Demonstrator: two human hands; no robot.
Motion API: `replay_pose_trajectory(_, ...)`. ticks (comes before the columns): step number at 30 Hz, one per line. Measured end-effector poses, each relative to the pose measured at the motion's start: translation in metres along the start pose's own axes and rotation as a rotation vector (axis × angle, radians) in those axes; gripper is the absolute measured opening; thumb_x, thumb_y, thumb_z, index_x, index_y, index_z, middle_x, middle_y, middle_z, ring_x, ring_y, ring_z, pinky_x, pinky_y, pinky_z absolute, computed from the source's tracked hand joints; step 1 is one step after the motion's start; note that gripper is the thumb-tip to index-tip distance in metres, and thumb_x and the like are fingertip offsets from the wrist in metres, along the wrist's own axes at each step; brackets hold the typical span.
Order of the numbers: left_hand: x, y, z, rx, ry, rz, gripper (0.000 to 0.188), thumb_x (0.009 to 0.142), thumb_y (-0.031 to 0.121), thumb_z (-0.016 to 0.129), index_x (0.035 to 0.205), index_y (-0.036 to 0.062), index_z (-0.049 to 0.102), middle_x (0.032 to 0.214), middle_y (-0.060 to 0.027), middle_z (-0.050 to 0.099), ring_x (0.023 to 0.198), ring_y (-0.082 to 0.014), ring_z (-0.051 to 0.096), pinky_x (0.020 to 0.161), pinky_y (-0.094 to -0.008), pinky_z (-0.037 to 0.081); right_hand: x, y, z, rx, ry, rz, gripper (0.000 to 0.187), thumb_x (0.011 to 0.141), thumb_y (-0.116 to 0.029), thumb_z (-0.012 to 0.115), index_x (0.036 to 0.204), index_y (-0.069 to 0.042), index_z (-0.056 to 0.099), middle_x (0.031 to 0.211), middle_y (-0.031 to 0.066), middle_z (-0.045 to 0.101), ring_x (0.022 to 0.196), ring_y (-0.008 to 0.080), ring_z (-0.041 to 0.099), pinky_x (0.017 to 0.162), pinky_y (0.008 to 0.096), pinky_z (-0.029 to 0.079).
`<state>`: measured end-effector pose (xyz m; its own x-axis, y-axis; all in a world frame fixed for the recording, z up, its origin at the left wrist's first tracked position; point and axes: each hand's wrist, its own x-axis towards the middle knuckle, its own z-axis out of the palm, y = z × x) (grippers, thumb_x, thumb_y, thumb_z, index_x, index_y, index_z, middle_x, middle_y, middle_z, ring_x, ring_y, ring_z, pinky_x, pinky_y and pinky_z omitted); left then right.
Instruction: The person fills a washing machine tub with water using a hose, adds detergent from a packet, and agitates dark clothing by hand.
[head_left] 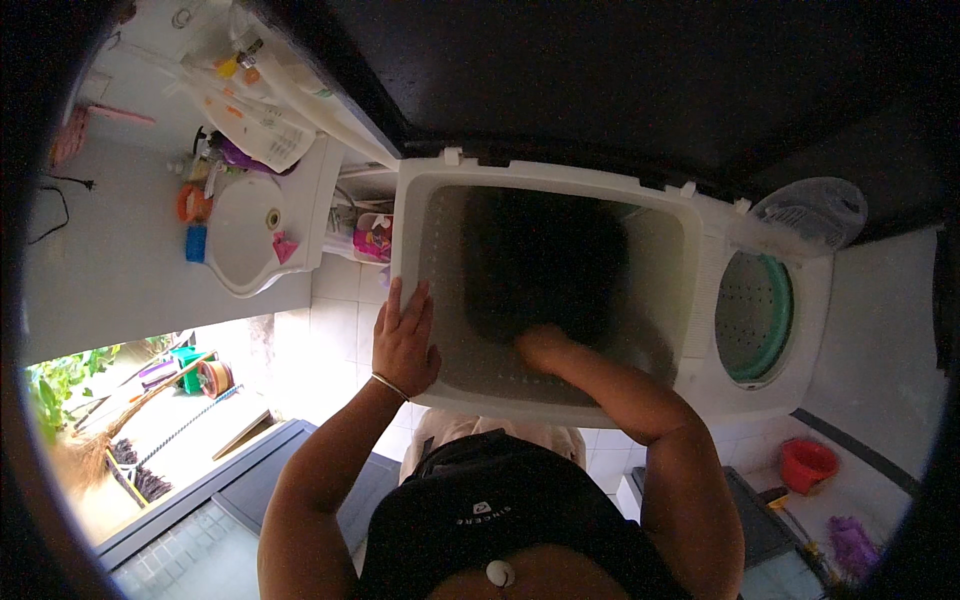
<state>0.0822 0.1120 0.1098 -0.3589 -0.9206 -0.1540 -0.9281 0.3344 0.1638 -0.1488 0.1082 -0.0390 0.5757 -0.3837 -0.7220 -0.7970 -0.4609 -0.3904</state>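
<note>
A: In the head view, where does the dark mass (550, 240) lie?

B: Inside the wash tub (660, 260) of the white washing machine (812, 320). It extends away from the person, beyond the right hand (540, 347), which is the nearer of the 2.

A: Which way does it point?

B: I cannot tell; it looks about as wide as deep, and may be cloth or only shadow. The tub is longer from left to right, with the round spin tub (742, 310) to its right.

A: And the fingers?

B: The right ones are hidden in the dark; I cannot say how open they are or what they hold. The left hand (405, 340) rests on the tub's left rim, fingers slightly apart, grasping nothing visible.
</note>
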Motion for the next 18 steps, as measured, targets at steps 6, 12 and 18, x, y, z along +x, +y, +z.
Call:
replay_pose_trajectory(6,0.002,0.003,-0.002,0.001,-0.006,-0.014,0.068,0.059,0.011,0.062,0.124,-0.0059,0.047,0.144,-0.0141,0.029,0.137,-0.0404,0.013,0.106,-0.0496,0.029,0.001,0.001,-0.003,0.071,0.100,-0.060,0.025,0.082,-0.021,0.054,0.091,-0.003,0.068,0.092,0.0203,0.065,0.084,0.0361,0.063,0.073,0.0464,0.051)
replay_pose_trajectory(12,-0.002,0.000,0.001,-0.030,-0.008,-0.017,0.066,0.059,0.012,0.060,0.122,-0.0061,0.048,0.143,-0.0148,0.030,0.137,-0.0406,0.013,0.105,-0.0497,0.030,0.000,0.003,-0.006,0.041,0.053,-0.045,0.026,0.084,-0.021,0.052,0.094,-0.002,0.067,0.092,0.0197,0.065,0.082,0.0356,0.063,0.073,0.0462,0.051)
replay_pose_trajectory(18,-0.002,-0.001,0.002,-0.014,0.003,-0.005,0.064,0.059,0.011,0.060,0.120,-0.0066,0.051,0.144,-0.0150,0.029,0.138,-0.0401,0.012,0.104,-0.0496,0.032,-0.002,0.000,-0.007,0.102,-0.006,0.019,0.024,0.085,-0.017,0.049,0.092,-0.002,0.067,0.095,0.0195,0.065,0.084,0.0342,0.064,0.071,0.0448,0.051)
